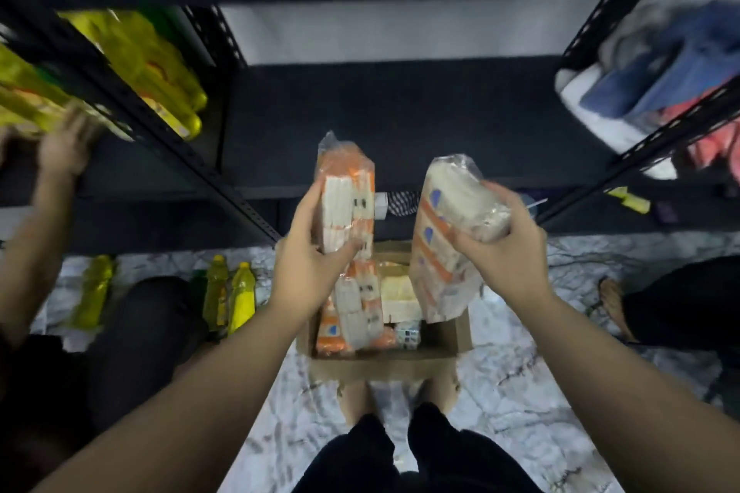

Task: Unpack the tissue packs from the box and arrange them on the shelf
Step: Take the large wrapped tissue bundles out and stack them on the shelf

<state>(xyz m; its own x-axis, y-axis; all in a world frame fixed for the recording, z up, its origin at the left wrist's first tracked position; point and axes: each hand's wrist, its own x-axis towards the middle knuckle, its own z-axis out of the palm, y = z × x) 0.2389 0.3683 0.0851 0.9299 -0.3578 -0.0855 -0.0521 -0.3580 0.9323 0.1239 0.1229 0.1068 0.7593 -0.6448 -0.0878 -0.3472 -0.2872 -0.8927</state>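
We found the task barely begun: our left hand [308, 272] and right hand [504, 248] each had fingers closed round a tissue pack [346, 192] above the box [384, 362], more packs remaining inside, the shelf [392, 120] at twelve o'clock bare.

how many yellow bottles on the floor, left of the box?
3: one yellow bottle farthest left, two more side by side nearer the box. A dark leg may hide others.
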